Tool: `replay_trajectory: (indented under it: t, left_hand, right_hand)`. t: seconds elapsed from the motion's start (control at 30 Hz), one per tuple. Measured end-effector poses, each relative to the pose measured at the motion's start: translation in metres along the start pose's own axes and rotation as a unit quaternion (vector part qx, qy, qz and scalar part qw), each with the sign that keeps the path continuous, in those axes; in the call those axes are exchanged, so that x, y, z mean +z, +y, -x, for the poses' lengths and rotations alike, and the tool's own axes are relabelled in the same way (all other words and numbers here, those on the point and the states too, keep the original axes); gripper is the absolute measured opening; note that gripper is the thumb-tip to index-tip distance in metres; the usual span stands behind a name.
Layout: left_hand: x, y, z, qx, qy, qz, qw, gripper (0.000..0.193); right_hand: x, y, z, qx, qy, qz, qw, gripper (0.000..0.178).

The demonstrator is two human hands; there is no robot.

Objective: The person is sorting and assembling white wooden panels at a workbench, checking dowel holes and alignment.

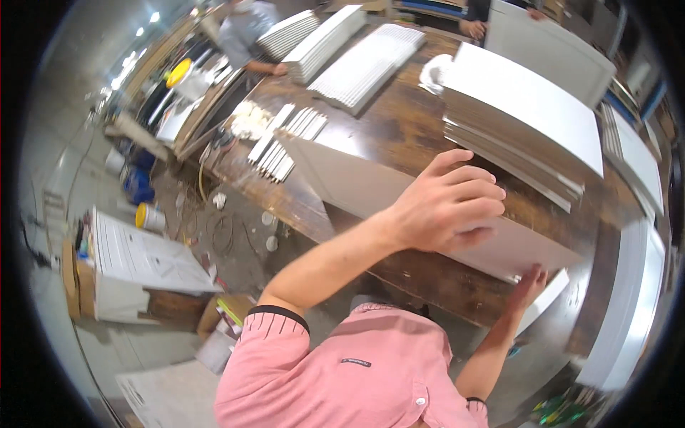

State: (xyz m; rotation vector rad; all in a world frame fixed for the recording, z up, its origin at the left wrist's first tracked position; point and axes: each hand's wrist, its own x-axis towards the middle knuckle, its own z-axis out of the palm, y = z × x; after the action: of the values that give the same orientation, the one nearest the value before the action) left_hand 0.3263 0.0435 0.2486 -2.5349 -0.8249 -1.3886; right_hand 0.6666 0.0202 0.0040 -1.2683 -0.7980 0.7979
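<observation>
A long white panel (357,180) stands tilted on its long edge across the table in front of me. My left hand (453,203) is raised over the panel's middle, fingers bent and apart, with nothing visible in it. My right hand (529,285) is at the panel's near right end, its fingers against the lower part of the panel; their exact grip is partly hidden. Beside the right wrist lies a narrow white piece (546,303). Beyond the panel rises a stack of white panels (524,96) on the brown table (392,85).
Thin white strips (289,139) lie at the table's left edge. More stacked white pieces (367,64) are farther back. A person (246,36) stands far left; another person's hand (472,28) is beside an upright panel (549,50). Long white panels (628,307) line the right.
</observation>
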Motion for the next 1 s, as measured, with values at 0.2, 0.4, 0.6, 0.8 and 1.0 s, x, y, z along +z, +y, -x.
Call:
replay_trajectory:
  t: [0.2,0.4,0.6,0.8,1.0]
  left_hand:
    - [-0.116,-0.057,0.176,-0.303,0.337,-0.167,0.876,0.026]
    - [-0.136,-0.145,0.341,-0.645,0.203,0.129,0.725,0.064]
    - [-0.075,-0.165,0.378,-0.678,0.170,0.339,0.630,0.097]
    - [-0.081,-0.163,0.374,-0.691,0.166,0.335,0.618,0.097]
    - [-0.097,-0.152,0.370,-0.669,0.150,0.397,0.610,0.088]
  right_hand:
    - [0.015,-0.006,0.000,0.006,0.003,-0.054,0.999,0.036]
    - [0.009,0.013,-0.009,0.031,-0.022,-0.089,0.995,0.058]
    - [0.040,-0.008,0.009,0.032,0.039,-0.080,0.995,0.063]
    - [0.059,-0.009,0.022,-0.005,0.039,-0.054,0.998,0.070]
    - [0.066,-0.014,0.024,0.004,0.052,-0.069,0.996,0.072]
